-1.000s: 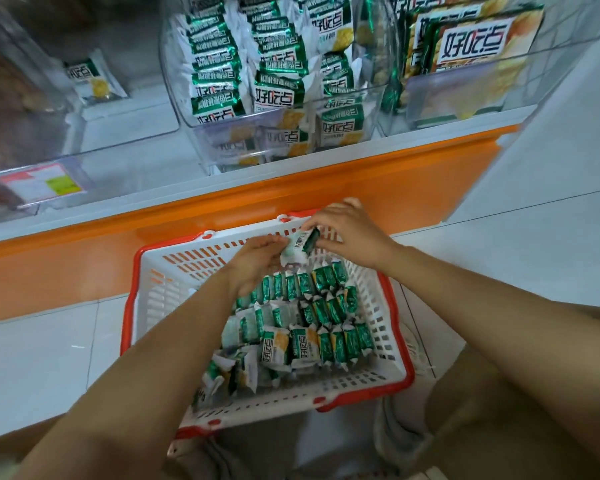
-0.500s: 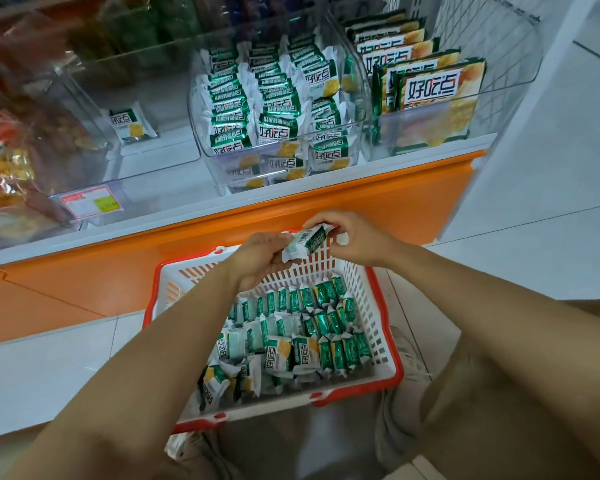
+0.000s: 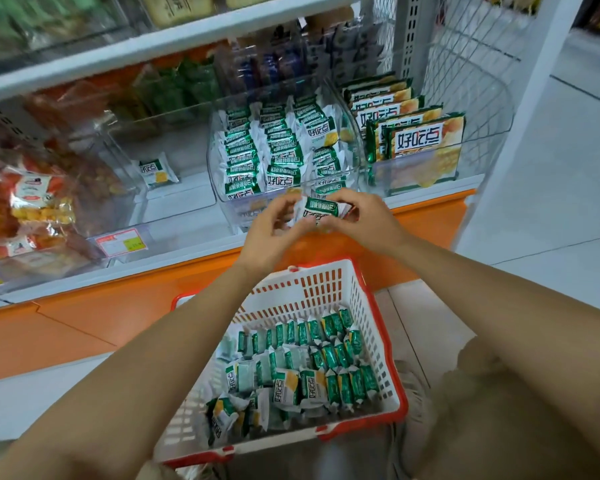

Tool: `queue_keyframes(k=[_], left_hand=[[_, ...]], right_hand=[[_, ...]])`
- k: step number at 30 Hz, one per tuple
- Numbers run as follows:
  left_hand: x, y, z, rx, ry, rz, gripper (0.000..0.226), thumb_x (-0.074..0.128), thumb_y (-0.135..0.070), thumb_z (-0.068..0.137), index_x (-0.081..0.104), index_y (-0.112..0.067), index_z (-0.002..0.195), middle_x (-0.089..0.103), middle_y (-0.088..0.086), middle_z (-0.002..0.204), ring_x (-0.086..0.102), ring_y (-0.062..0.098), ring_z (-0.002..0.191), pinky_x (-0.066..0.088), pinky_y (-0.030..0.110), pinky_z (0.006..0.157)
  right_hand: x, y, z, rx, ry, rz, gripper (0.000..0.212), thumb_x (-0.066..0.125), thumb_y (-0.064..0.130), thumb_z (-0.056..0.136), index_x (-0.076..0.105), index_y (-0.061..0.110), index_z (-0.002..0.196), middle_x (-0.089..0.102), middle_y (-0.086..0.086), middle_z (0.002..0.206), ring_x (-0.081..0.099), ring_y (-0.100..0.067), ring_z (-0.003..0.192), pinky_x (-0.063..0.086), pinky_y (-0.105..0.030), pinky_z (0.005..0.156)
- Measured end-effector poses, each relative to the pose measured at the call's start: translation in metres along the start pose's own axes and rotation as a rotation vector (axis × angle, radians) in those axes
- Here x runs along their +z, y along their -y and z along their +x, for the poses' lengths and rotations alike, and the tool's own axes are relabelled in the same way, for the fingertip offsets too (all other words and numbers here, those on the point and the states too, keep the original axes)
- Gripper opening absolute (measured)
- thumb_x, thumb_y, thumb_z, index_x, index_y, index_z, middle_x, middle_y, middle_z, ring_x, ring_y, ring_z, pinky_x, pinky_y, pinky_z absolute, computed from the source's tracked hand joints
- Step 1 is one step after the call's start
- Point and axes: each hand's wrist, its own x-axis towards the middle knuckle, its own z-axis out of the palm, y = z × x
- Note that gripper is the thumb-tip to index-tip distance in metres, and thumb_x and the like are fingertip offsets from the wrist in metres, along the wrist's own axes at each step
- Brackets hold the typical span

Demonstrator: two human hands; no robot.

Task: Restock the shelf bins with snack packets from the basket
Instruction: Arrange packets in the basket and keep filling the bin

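A small green-and-white snack packet [image 3: 321,210] is held up between both hands, just in front of the middle clear shelf bin [image 3: 222,199]. My right hand [image 3: 368,221] pinches its right end; my left hand [image 3: 272,232] holds its left end with curled fingers. That bin holds several rows of the same packets [image 3: 281,150]. Below, on the floor, the white basket with a red rim [image 3: 397,372] holds several more packets [image 3: 312,362].
The clear bin to the left [image 3: 187,209] holds a single packet [image 3: 157,172]. Larger green boxes [image 3: 413,133] fill the right bin. Red and orange bagged snacks [image 3: 25,202] sit far left. An orange shelf base [image 3: 118,306] runs below; white tiled floor lies to the right.
Both hands lifted the packet out of the basket and up to the front of the middle bin. The view tilted upward, showing more shelf.
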Motion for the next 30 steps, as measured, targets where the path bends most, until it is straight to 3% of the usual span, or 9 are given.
queue_keyframes(k=[4,6,10,12,16,18,21,27,30], left_hand=[[-0.003,-0.026,0.024,0.172,-0.101,0.126,0.044,0.065,-0.04,0.092,0.053,-0.033,0.134,0.064,-0.007,0.109,0.063,0.015,0.095,0.054,0.037,0.085],[-0.004,-0.036,0.038,0.205,-0.139,0.169,0.038,0.063,-0.042,0.093,0.054,-0.036,0.13,0.066,-0.006,0.104,0.065,0.022,0.089,0.055,0.045,0.08],[-0.006,-0.055,0.073,0.207,-0.221,0.237,0.026,0.063,-0.038,0.093,0.056,-0.029,0.117,0.058,0.01,0.082,0.054,0.028,0.067,0.047,0.042,0.059],[-0.007,-0.063,0.094,0.186,-0.272,0.234,0.027,0.064,-0.034,0.093,0.055,-0.023,0.116,0.056,0.01,0.085,0.049,0.024,0.062,0.041,0.038,0.059],[-0.004,-0.064,0.134,0.052,-0.268,0.206,0.031,0.067,-0.028,0.093,0.053,-0.017,0.118,0.054,0.0,0.102,0.047,0.002,0.071,0.039,0.029,0.065],[-0.001,-0.059,0.15,-0.028,-0.219,0.234,0.031,0.067,-0.028,0.093,0.052,-0.017,0.118,0.053,-0.003,0.099,0.047,0.01,0.077,0.039,0.027,0.064],[0.001,-0.047,0.169,-0.091,-0.178,0.258,0.028,0.069,-0.025,0.091,0.053,-0.018,0.114,0.045,-0.002,0.074,0.04,0.013,0.06,0.037,0.028,0.055],[0.003,-0.032,0.199,-0.157,-0.212,0.352,0.031,0.086,-0.02,0.074,0.069,-0.017,0.099,0.061,0.0,0.095,0.054,0.017,0.08,0.045,0.03,0.07],[0.005,-0.029,0.208,-0.223,-0.218,0.386,0.032,0.088,-0.02,0.071,0.07,-0.015,0.097,0.06,-0.003,0.083,0.052,0.013,0.067,0.042,0.027,0.062]], right_hand=[[-0.016,0.011,0.018,-0.057,-0.128,0.031,0.036,0.066,0.044,0.087,0.06,0.028,0.119,0.068,-0.005,0.088,0.063,-0.026,0.068,0.054,-0.047,0.062],[-0.023,0.015,0.028,-0.096,-0.196,0.047,0.037,0.065,0.043,0.088,0.06,0.026,0.12,0.063,-0.005,0.076,0.057,-0.03,0.062,0.05,-0.05,0.059],[-0.033,0.017,0.051,-0.097,-0.319,0.106,0.048,0.064,0.041,0.091,0.05,0.02,0.132,0.053,-0.002,0.077,0.054,-0.023,0.068,0.05,-0.044,0.064],[-0.037,0.014,0.063,-0.079,-0.394,0.145,0.051,0.063,0.033,0.093,0.045,0.016,0.138,0.058,0.003,0.102,0.058,-0.012,0.095,0.051,-0.03,0.083],[-0.04,0.002,0.081,-0.104,-0.512,0.042,0.048,0.059,0.025,0.095,0.045,0.009,0.138,0.054,-0.004,0.131,0.048,-0.015,0.123,0.042,-0.034,0.104],[-0.038,-0.005,0.086,-0.095,-0.507,0.012,0.045,0.057,0.025,0.095,0.047,0.011,0.136,0.053,-0.003,0.133,0.047,-0.017,0.126,0.041,-0.037,0.105],[-0.036,-0.013,0.09,-0.098,-0.466,-0.022,0.04,0.055,0.025,0.096,0.05,0.013,0.134,0.055,-0.002,0.13,0.048,-0.015,0.123,0.042,-0.033,0.101],[-0.036,-0.017,0.092,-0.133,-0.422,-0.099,0.039,0.057,0.02,0.095,0.054,0.011,0.133,0.054,-0.004,0.133,0.043,-0.014,0.125,0.032,-0.022,0.098],[-0.035,-0.021,0.093,-0.149,-0.419,-0.121,0.038,0.055,0.022,0.096,0.054,0.011,0.132,0.053,-0.005,0.135,0.043,-0.016,0.127,0.034,-0.026,0.101]])
